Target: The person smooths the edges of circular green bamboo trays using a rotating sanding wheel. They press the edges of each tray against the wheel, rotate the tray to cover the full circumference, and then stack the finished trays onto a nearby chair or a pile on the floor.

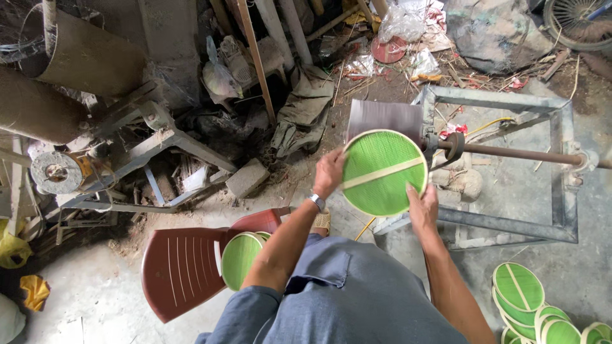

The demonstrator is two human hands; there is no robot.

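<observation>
Overhead, both arms outstretched, left hand (329, 172) gripping round green woven fan (382, 172) at its nine o'clock rim, right hand (423, 209) pinching its five o'clock edge, fan held against metal frame's (510, 99) rusty shaft (523, 153), spare fans stacked on brown plastic chair (185, 267) at seven o'clock.

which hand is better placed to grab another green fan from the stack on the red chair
Left, probably. The left hand grips the round green woven fan on the side nearest the red plastic chair holding the stacked green fans. The right hand supports the fan's lower edge, farther away.
</observation>
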